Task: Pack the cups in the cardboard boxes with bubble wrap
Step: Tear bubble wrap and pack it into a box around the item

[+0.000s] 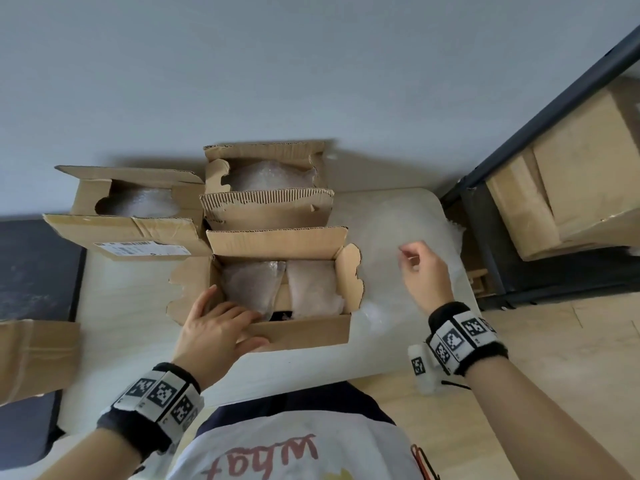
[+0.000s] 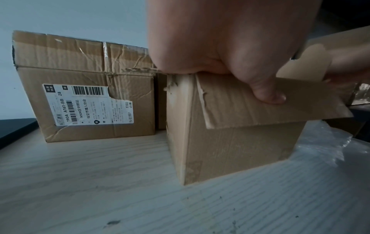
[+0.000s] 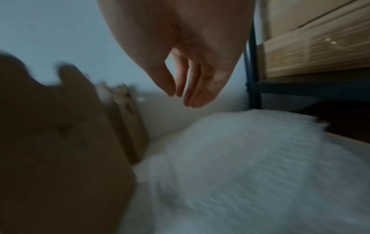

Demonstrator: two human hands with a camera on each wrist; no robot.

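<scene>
The head view shows two bubble-wrapped cups (image 1: 249, 289) side by side inside the near cardboard box (image 1: 304, 332). The left wrist view cannot see them. The left hand (image 1: 216, 329) grips the box's front flap (image 2: 260, 102). The right hand (image 1: 420, 271) hangs loose over the bubble wrap sheet (image 1: 398, 220), holding nothing. The right wrist view is blurry.
</scene>
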